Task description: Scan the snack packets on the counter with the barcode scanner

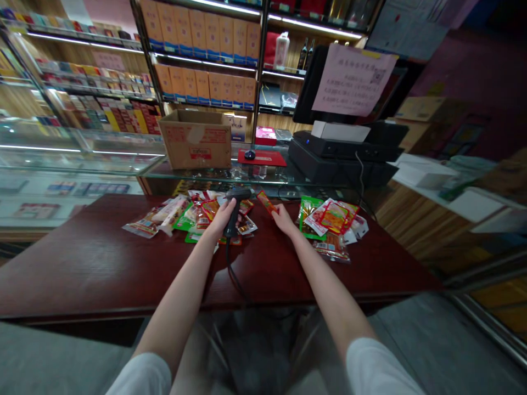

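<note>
My left hand (pixel 222 219) is closed around the handle of a black barcode scanner (pixel 233 214), whose head points right. Its cable hangs down over the table's front edge. Between the fingers of my right hand (pixel 284 221) is a narrow red and orange snack packet (pixel 267 202), raised above the table and facing the scanner. Behind and left of the scanner lies a loose pile of snack packets (pixel 201 214), partly hidden by my left hand. To the right of my right hand sits a second pile of snack packets (pixel 333 216), in green, red and white wrappers.
The dark red table (pixel 102 263) stands against a glass counter (pixel 189 178). On the counter are a cardboard box (pixel 195 142), a red mat (pixel 267 158) with a mouse, and a monitor (pixel 307 88) with a paper sign. Shelves of boxed goods line the back.
</note>
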### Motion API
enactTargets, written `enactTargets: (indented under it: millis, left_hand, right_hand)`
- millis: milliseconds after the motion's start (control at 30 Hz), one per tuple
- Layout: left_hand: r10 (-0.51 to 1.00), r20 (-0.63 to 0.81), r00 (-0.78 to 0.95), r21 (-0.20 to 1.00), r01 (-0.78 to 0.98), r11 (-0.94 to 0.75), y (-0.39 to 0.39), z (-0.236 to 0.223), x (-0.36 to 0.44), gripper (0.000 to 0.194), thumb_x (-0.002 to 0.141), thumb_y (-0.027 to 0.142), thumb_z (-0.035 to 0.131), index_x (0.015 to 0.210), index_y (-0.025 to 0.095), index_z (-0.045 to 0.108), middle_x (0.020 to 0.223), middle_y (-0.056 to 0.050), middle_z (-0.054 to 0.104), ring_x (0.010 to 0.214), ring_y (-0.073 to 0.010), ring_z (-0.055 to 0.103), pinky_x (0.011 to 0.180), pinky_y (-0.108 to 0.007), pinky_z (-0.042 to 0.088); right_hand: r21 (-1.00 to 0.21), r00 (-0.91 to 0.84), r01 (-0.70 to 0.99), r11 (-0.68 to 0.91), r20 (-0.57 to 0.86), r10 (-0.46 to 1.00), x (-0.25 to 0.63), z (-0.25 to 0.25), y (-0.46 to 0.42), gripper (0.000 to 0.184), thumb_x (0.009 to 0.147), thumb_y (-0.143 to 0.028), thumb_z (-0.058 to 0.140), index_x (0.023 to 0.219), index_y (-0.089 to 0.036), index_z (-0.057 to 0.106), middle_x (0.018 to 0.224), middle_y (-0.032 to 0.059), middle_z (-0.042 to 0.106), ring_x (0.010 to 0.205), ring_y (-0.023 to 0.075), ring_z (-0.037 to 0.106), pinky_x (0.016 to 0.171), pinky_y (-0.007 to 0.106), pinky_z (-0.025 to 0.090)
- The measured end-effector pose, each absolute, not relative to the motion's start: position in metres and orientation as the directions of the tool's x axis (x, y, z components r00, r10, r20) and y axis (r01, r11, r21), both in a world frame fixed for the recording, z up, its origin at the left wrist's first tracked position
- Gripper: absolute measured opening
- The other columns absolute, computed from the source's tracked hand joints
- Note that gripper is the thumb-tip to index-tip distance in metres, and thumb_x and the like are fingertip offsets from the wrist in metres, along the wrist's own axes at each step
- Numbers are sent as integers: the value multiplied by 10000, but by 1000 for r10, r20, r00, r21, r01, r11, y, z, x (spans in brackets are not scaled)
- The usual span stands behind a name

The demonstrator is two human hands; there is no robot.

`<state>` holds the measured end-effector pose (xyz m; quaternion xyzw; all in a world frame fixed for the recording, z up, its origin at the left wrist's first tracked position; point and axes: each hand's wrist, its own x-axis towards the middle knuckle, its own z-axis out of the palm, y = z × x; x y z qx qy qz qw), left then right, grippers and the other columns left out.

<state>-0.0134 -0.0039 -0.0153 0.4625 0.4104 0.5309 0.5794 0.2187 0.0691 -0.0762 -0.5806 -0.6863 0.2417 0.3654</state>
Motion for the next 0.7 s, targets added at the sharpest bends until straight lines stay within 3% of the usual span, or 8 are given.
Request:
enactTargets:
  millis: [100,233,433,567,700]
  left_hand:
    - [995,48,93,964,-266,-21,-8,-16,-10,479,792,638,616,918,192,495,531,30,568,392,-106,500,412,-217,368]
    - [983,60,171,963,-270,-12,-10,-21,-5,483,802,649,591,896,180,531,526,14,569,393,-104,490,400,-213,354]
    - [969,53,243,958,-287,19,-12,-23,11,525,790,617,635,1008,144,570,616,5,609,428,-84,499,410,-200,382]
    - [953,47,298,955,-294,45,-18,-26,23,527,791,609,642,1024,142,570,744,-31,666,438,-76,504,395,-202,393]
    - [924,-5,382,979,-185,81,-30,-31,36,510,816,631,597,957,142,570,575,1,590,387,-93,487,362,-204,369]
  right_hand:
    - [-801,-35,568,190,207,978,231,-80,53,32,810,-262,438,809,-231,427,908,5,603,851,169,560,825,316,437]
    - [-837,0,524,154,181,983,236,-87,36,141,716,-294,548,731,-229,424,738,-41,534,727,152,509,752,288,432]
    - [-981,103,58,183,188,977,233,-89,32,294,714,-485,583,768,-208,500,754,-14,561,761,157,565,736,283,474]
    - [-968,217,33,250,251,943,239,-93,34,275,708,-356,596,923,-208,511,935,20,595,914,163,587,856,303,486]
    - [-964,308,111,241,264,914,247,-99,37,424,683,-240,608,1089,-192,495,1052,61,599,960,177,593,917,343,485]
